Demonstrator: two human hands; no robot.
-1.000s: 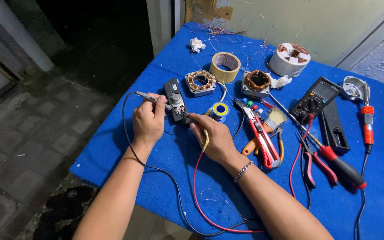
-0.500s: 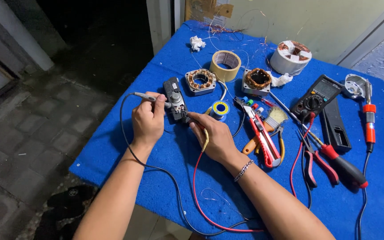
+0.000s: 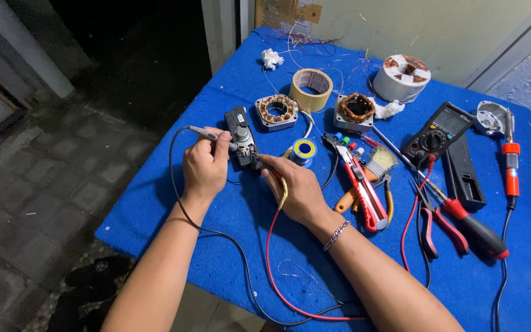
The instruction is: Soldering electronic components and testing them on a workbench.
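Observation:
My left hand grips a black test probe with a black lead, its tip against a small black electrical part lying on the blue table. My right hand pinches a second probe on a red lead, its tip touching the near end of the same part. Both leads trail down across the table toward me.
A black multimeter lies to the right, with red pliers, a red screwdriver, a red utility knife and a soldering iron. Two wound stators, a tape roll, a solder spool and a white coil former sit behind.
Both hands hold nearly still on the small black part; the probes have shifted only slightly.

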